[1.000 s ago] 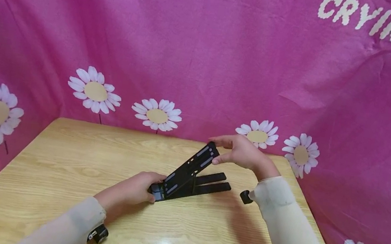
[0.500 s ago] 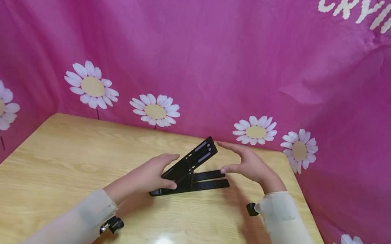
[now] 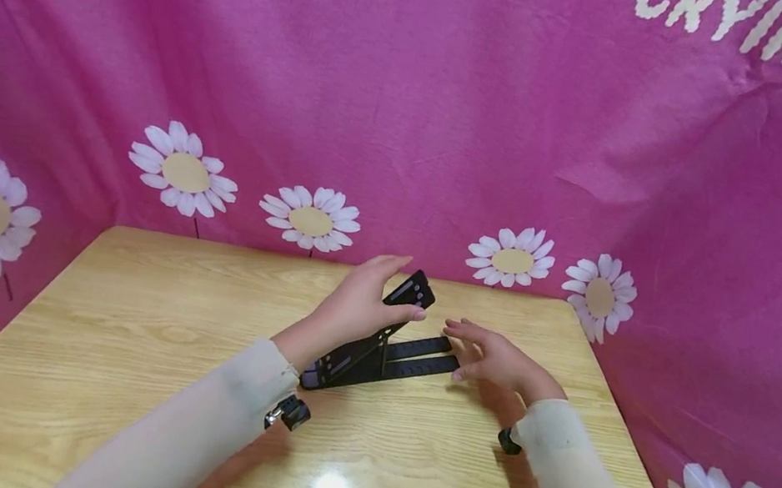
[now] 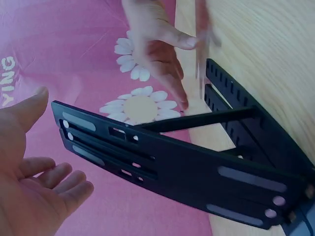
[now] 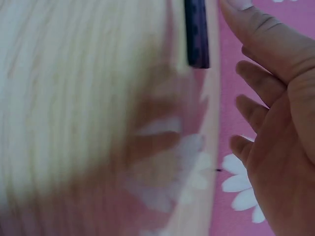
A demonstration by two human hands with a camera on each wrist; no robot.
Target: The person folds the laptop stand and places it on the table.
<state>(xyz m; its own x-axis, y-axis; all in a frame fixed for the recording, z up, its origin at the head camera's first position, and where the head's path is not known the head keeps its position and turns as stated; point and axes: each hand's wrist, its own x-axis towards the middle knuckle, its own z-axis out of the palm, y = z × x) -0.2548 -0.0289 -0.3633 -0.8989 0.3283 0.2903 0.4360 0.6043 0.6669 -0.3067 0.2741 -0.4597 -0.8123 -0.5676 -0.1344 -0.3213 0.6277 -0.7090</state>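
Note:
A black laptop stand (image 3: 367,363) rests on the wooden table, its slotted upper plate (image 4: 187,164) tilted up by a strut from two notched base bars (image 3: 428,365). My left hand (image 3: 352,303) is at the raised end of the plate. In the left wrist view, a gap shows between that left hand (image 4: 37,182) and the plate, with thumb and fingers spread. Beside the far ends of the base bars is my right hand (image 3: 500,363), fingers loosely bent. The right wrist view shows this right hand (image 5: 283,123) holding nothing, near one bar end (image 5: 198,42).
The wooden table (image 3: 144,325) meets a pink cloth (image 3: 411,112) with white daisies at its back and sides. A small black wrist camera (image 3: 293,412) hangs under the left sleeve, and another camera (image 3: 508,441) under the right.
My left hand has let go of the stand's low hinged end and moved up and right to the raised end. My right hand has left the plate's top and come down toward the base bars.

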